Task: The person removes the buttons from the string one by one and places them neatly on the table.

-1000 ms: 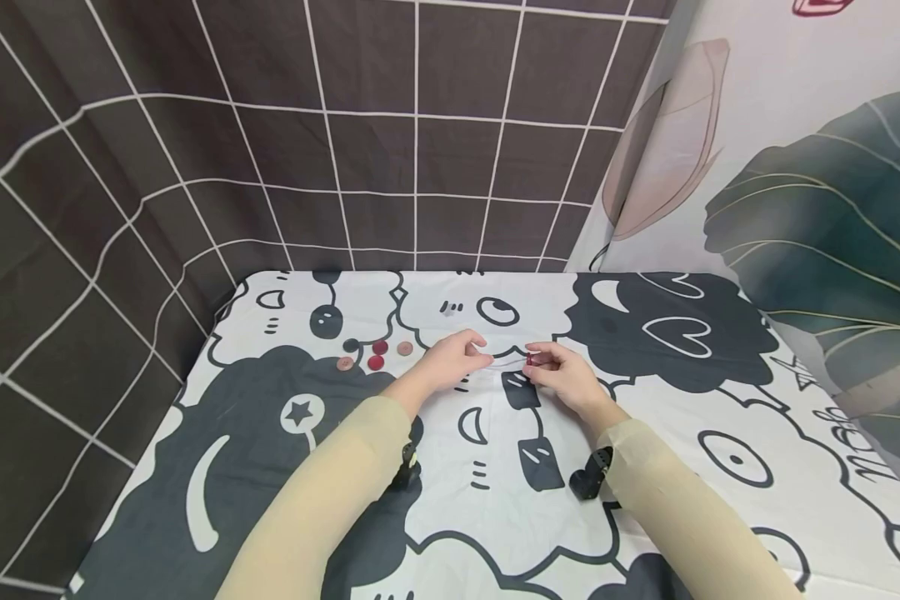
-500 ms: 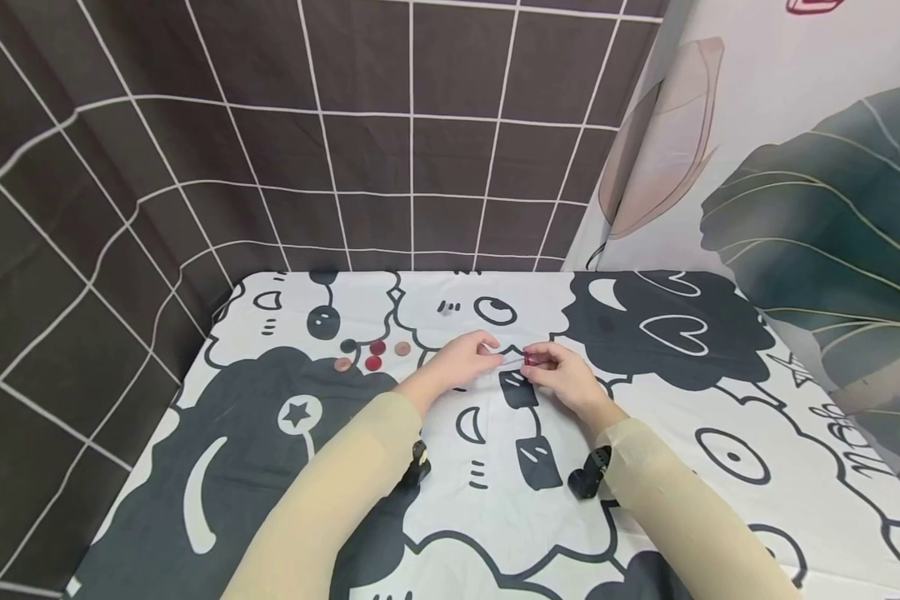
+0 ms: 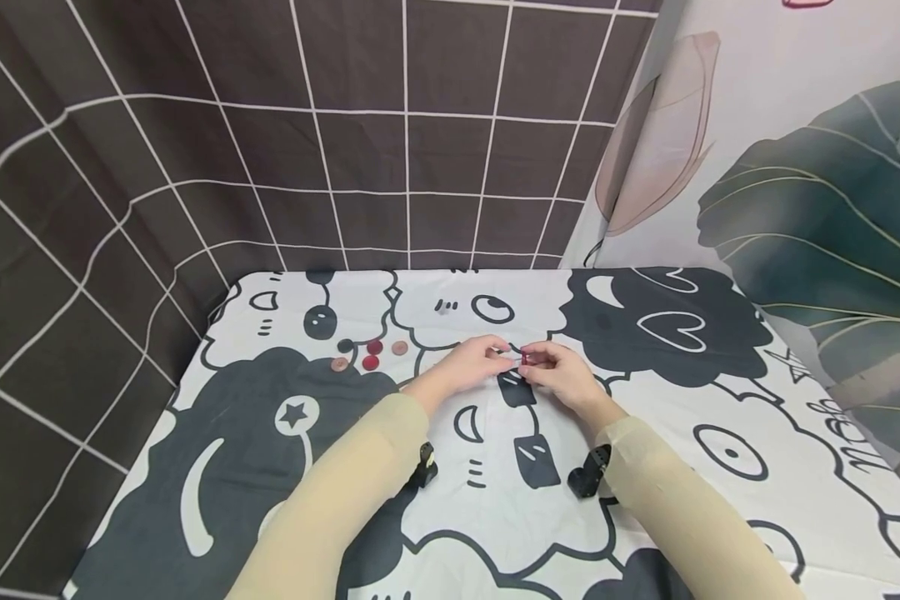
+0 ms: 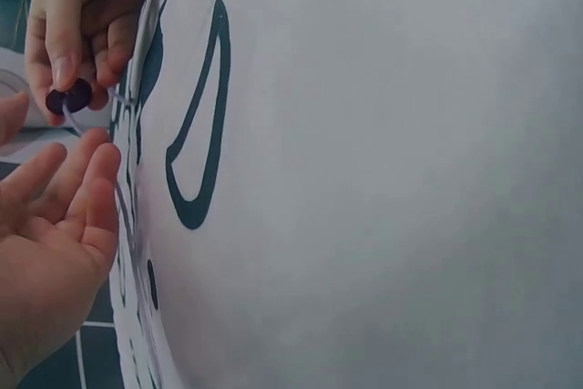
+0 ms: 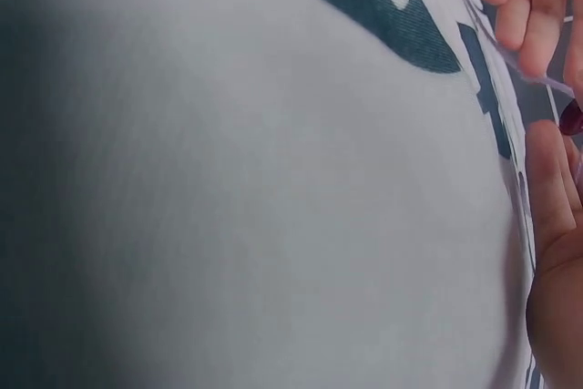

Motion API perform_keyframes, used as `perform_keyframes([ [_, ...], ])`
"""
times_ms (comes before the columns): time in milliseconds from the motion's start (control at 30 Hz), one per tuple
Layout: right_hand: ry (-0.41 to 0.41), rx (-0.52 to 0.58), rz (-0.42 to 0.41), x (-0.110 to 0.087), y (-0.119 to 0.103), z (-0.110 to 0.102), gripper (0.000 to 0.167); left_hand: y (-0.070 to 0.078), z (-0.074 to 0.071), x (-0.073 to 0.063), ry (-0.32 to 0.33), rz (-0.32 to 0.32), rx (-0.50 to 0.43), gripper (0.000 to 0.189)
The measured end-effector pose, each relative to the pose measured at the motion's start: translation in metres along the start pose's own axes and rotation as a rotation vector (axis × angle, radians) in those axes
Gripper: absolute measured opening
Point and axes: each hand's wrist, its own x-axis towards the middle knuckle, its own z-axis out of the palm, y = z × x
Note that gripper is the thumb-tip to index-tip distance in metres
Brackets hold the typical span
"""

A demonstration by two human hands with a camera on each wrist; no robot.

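Observation:
My right hand (image 3: 566, 375) pinches a small red button (image 3: 525, 359) between thumb and fingertips, above the patterned cloth. In the left wrist view the button (image 4: 69, 96) looks dark, with a thin pale string (image 4: 73, 121) at its face. My left hand (image 3: 474, 364) is just left of it, its fingertips close to the button and holding the string. From the left hand (image 4: 64, 234), a length of string trails down behind the fingers. In the right wrist view, the button (image 5: 571, 118) is partly cut off at the image edge.
Left of my hands lie several loose round buttons: red (image 3: 371, 362), pink (image 3: 399, 347) and a dark one (image 3: 345, 345). A black-and-white cartoon cloth (image 3: 480, 508) covers the table. Dark grid curtain (image 3: 360, 150) hangs behind, and a leaf-print curtain (image 3: 817, 208) at the right.
My left hand has moved right along the string, narrowing the gap to the button. My right hand stays nearly in place, pinching the button throughout. The loose buttons lie as before.

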Motion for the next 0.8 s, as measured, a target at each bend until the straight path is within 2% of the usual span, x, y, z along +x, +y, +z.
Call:
perform_keyframes([
  [267,-0.014,0.029,-0.025,-0.015,-0.035,0.001,0.037,0.003,0.004,0.002,-0.046,0.013,-0.04,0.04],
  [567,-0.011,0.035,-0.037,-0.015,-0.034,0.001,0.037,0.003,0.008,0.004,-0.046,0.02,-0.055,0.04],
  [800,-0.034,0.074,-0.045,-0.015,-0.032,0.001,0.036,0.003,0.011,0.005,-0.052,0.015,-0.104,0.034],
])
